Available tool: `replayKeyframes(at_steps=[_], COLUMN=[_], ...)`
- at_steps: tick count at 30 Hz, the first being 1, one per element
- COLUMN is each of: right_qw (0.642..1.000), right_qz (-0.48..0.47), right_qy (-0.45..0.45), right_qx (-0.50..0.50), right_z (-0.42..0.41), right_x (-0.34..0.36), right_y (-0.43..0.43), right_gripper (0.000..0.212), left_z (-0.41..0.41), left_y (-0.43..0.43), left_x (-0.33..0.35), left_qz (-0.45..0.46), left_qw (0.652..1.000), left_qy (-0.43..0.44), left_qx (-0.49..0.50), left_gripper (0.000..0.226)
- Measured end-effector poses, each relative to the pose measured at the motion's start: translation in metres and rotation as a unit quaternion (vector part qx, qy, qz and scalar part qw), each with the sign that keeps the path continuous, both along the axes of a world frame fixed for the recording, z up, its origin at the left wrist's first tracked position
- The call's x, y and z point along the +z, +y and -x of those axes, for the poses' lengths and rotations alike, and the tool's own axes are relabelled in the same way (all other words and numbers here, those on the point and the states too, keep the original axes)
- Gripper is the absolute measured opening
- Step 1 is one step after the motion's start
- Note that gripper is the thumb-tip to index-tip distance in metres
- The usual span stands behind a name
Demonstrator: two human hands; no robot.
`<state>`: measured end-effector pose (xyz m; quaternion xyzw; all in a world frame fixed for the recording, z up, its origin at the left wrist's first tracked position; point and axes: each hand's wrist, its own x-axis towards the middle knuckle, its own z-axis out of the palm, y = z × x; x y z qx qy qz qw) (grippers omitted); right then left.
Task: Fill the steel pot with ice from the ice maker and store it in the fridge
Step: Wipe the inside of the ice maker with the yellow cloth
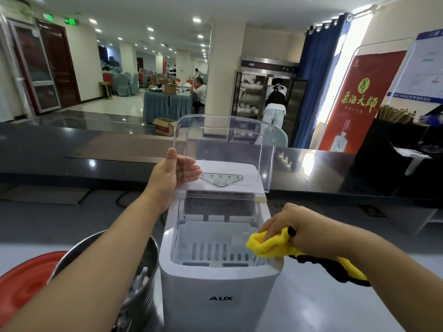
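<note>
Nearest, at the lower left, the round shiny steel pot (134, 283) stands on the pale worktop (335, 307) just beside the ice maker, with whitish pieces of ice showing inside it; the left forearm crosses over its rim. A flat red round object (24, 283) lies to the left of the pot, partly behind it. The white box-shaped ice maker (220, 295), marked AUX on its front, sits in the middle, its slotted white inner basket (215, 252) exposed from above. At the machine's right rim the right hand (287, 226) grips a bunched yellow terry cloth (268, 245) with black trim, pressing it against the rim's corner. Further up, the left hand (172, 176) pinches the left edge of the clear plastic lid (227, 144), thumb on the near face and fingers behind it, with the lid raised upright over the control panel. Behind runs a long dark glossy counter (72, 149). Beyond it stand a red banner (359, 99) with a bottle pictured on it, a blue curtain (316, 80), a person (275, 99) bending at an open steel cabinet, and a table draped in blue-green fabric (165, 104).
</note>
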<state>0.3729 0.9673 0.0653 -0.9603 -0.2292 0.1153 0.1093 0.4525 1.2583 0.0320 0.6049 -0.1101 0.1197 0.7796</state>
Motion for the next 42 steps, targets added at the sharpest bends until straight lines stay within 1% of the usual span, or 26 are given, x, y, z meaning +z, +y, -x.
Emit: replayKeyframes(at_steps=[3,5,6,8,10,11,12,13,16,18,21,23,25,27,28,31,34,35,38,42], right_qw=[0.999,0.997,0.995,0.979,0.937,0.915,0.9,0.892,0.886,0.898,0.922,0.94,0.957,0.973,0.977,0.986,0.994,0.995,0.997,0.996], right_qz=[-0.011,-0.002,0.027,0.144,0.277,0.326,0.357,0.375,0.391,0.375,0.337,0.273,0.188,0.114,0.093,0.057,-0.006,-0.021,-0.028,0.002], right_qy=[-0.006,-0.05,-0.077,-0.137,-0.212,-0.235,-0.248,-0.251,-0.246,-0.227,-0.192,-0.204,-0.218,-0.2,-0.19,-0.155,-0.104,-0.095,-0.074,-0.079], right_qx=[-0.041,-0.063,-0.065,-0.038,0.012,0.023,0.028,0.032,0.04,0.024,-0.009,-0.015,-0.014,-0.015,-0.012,-0.02,-0.033,-0.034,-0.013,0.033], right_z=[0.002,-0.003,-0.006,-0.011,-0.015,-0.015,-0.015,-0.015,-0.012,-0.011,-0.009,-0.007,-0.005,-0.004,-0.005,-0.014,-0.022,-0.023,-0.021,-0.011], right_x=[0.014,0.017,0.017,0.012,0.003,0.001,0.001,0.0,0.001,0.004,0.012,0.014,0.012,0.009,0.006,-0.008,-0.022,-0.024,-0.027,-0.031], right_y=[0.014,0.031,0.043,0.069,0.089,0.096,0.101,0.104,0.106,0.104,0.103,0.106,0.115,0.129,0.138,0.158,0.165,0.164,0.159,0.156], right_gripper=[0.048,0.05,0.05,0.047,0.034,0.025,0.02,0.02,0.019,0.012,0.014,0.011,0.025,0.037,0.041,0.044,0.04,0.043,0.058,0.058], left_z=[0.0,0.0,-0.001,-0.001,-0.001,-0.001,-0.001,-0.001,-0.004,-0.004,-0.006,-0.005,-0.003,0.002,0.005,0.017,0.027,0.03,0.032,0.035], left_y=[0.0,0.001,0.001,0.004,0.005,0.005,0.006,0.007,0.009,0.01,0.01,0.01,0.01,0.01,0.011,0.014,0.017,0.017,0.018,0.013], left_x=[0.0,0.0,0.0,0.0,0.0,0.0,0.001,0.001,0.002,0.003,0.001,0.0,-0.003,-0.007,-0.008,-0.013,-0.023,-0.026,-0.032,-0.035], left_qz=[0.001,0.0,-0.002,-0.002,0.0,-0.002,-0.003,-0.004,0.002,0.005,0.002,0.009,0.016,0.008,0.002,-0.048,-0.06,-0.059,-0.063,-0.055], left_qw=[1.0,1.0,1.0,1.0,1.0,1.0,1.0,1.0,0.999,0.999,0.999,0.999,0.999,1.0,1.0,0.998,0.997,0.996,0.995,0.995], left_qy=[0.004,0.01,0.012,0.015,0.015,0.013,0.011,0.01,0.013,0.016,0.011,0.006,-0.008,-0.013,-0.011,0.007,0.044,0.057,0.075,0.073], left_qx=[0.007,0.01,0.007,-0.002,-0.012,-0.015,-0.017,-0.02,-0.032,-0.038,-0.04,-0.042,-0.028,-0.008,0.004,0.043,0.03,0.022,0.016,0.03], left_gripper=[0.058,0.056,0.056,0.055,0.055,0.055,0.055,0.055,0.054,0.054,0.053,0.053,0.048,0.036,0.031,0.027,0.032,0.033,0.031,0.03])
